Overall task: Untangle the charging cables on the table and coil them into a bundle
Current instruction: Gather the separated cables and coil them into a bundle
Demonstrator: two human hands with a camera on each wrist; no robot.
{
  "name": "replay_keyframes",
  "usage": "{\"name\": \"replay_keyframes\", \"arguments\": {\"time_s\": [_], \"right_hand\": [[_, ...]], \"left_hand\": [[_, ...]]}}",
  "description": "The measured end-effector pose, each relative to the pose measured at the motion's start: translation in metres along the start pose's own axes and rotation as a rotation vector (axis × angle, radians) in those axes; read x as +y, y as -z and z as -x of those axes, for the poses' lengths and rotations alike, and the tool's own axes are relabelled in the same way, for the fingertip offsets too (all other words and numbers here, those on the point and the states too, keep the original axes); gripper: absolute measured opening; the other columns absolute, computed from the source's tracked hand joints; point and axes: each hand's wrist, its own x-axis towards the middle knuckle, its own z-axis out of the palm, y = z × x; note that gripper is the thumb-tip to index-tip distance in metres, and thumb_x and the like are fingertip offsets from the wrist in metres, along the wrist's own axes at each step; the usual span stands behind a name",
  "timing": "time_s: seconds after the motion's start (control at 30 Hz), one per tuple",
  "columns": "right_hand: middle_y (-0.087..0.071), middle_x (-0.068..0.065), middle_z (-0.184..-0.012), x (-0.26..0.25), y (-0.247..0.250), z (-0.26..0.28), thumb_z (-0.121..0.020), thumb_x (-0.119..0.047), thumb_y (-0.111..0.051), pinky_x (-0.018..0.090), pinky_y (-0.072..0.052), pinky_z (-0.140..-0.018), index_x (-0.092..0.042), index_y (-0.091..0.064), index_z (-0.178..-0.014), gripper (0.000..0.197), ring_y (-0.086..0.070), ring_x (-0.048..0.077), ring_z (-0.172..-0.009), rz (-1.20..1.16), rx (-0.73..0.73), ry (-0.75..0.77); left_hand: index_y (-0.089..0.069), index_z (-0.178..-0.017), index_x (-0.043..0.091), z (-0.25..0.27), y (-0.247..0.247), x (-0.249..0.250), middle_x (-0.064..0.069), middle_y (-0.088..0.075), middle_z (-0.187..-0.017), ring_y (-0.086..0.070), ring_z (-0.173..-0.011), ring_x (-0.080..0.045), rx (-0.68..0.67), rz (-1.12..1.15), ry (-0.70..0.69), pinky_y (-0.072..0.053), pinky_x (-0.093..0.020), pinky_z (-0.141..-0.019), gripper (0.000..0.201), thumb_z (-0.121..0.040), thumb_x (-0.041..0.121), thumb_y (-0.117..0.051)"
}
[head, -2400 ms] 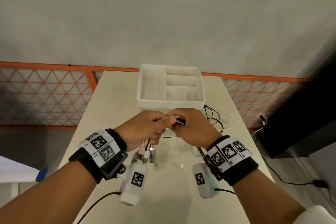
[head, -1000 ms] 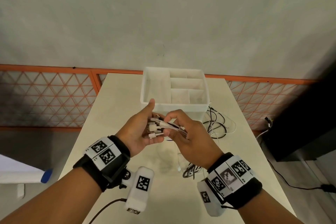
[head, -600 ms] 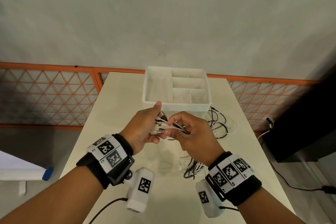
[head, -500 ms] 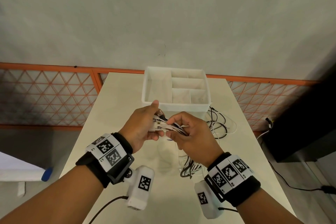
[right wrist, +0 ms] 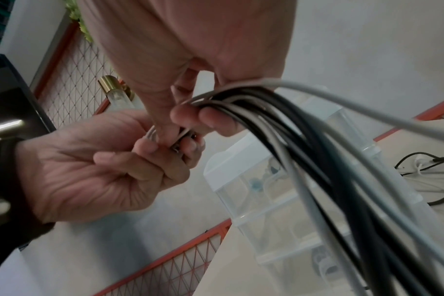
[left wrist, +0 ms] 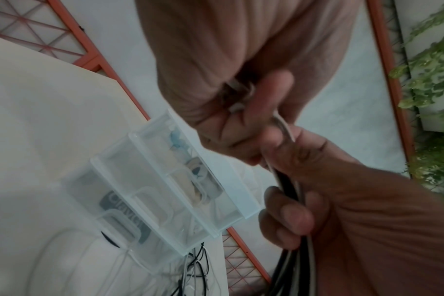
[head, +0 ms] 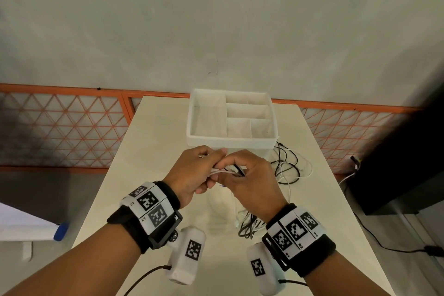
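Both hands meet above the table, just in front of the organizer box. My left hand [head: 199,171] is curled round the plug ends of the cable bundle [head: 230,171], and its fist shows in the right wrist view [right wrist: 129,160]. My right hand [head: 242,175] grips the same black and white cables [right wrist: 304,144] a little further along, fingers wrapped round them [left wrist: 289,202]. The cables hang down from my right hand in loops [head: 249,226] to the table. More loose black and white cable [head: 288,166] lies on the table to the right of the box.
A white divided organizer box [head: 230,138] stands at the far middle of the cream table [head: 153,142]. An orange lattice railing [head: 72,127] runs behind the table. A dark cabinet [head: 396,175] stands at the right, with a black cord [head: 384,245] on the floor.
My left hand, open with its thumb up a second ago, has closed its fingers over the plug ends. Both hands stay together at the same spot; the hanging loops shifted slightly.
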Motion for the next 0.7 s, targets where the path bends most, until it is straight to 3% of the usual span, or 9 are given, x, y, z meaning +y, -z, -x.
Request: {"name": "replay_keyframes", "arguments": {"time_s": [0.1,0.23,0.37,0.53,0.7], "right_hand": [[-0.066,-0.018,-0.086,-0.0034,0.0015,0.0019,-0.079,-0.011,-0.083,0.013,-0.045,-0.055,-0.021,-0.065,-0.09,0.023,-0.055,-0.001,-0.063,-0.061,-0.034,-0.035],[-0.067,-0.017,-0.068,-0.0049,0.0051,0.0029,-0.083,-0.018,-0.081,0.018,-0.044,-0.049,-0.018,-0.073,-0.088,0.009,-0.054,0.012,-0.048,-0.1,-0.081,-0.093],[-0.064,-0.018,-0.059,-0.0017,0.0043,0.0031,-0.087,-0.015,-0.077,0.015,-0.042,-0.049,-0.014,-0.072,-0.09,0.006,-0.054,0.013,-0.048,-0.079,-0.055,-0.085],[-0.06,0.005,-0.057,0.0007,0.0048,0.004,-0.095,-0.017,-0.067,0.013,-0.037,-0.045,-0.009,-0.066,-0.093,0.009,-0.047,0.003,-0.043,-0.011,-0.047,-0.049],[-0.061,0.006,-0.058,0.0026,0.0025,0.0044,-0.1,-0.017,-0.059,0.014,-0.036,-0.044,-0.007,-0.061,-0.097,0.01,-0.047,0.004,-0.041,0.048,-0.057,-0.011]], "left_hand": [[-0.068,-0.082,0.008,-0.0035,-0.0011,-0.003,-0.009,-0.061,-0.062,-0.044,-0.041,-0.014,0.102,0.044,0.031,-0.03,-0.022,-0.048,0.019,-0.09,0.023,-0.059],[-0.06,-0.082,0.007,-0.0055,0.0023,-0.0047,-0.01,-0.054,-0.06,-0.042,-0.042,-0.015,0.098,0.054,0.037,-0.028,-0.023,-0.044,0.014,-0.09,0.017,-0.054],[-0.061,-0.085,0.004,-0.0052,0.0051,-0.0041,-0.011,-0.056,-0.061,-0.048,-0.047,-0.018,0.007,0.114,0.05,-0.033,-0.021,-0.037,0.018,-0.094,0.019,-0.06],[-0.063,-0.087,0.005,-0.0057,0.008,-0.0049,-0.008,-0.063,-0.067,-0.054,-0.052,-0.017,-0.028,0.187,0.083,-0.043,-0.02,-0.041,0.022,-0.092,0.026,-0.067],[-0.065,-0.091,0.004,-0.006,0.0073,-0.0055,-0.008,-0.065,-0.066,-0.052,-0.048,-0.016,0.014,0.218,0.133,-0.041,-0.018,-0.038,0.018,-0.092,0.022,-0.067]]}}
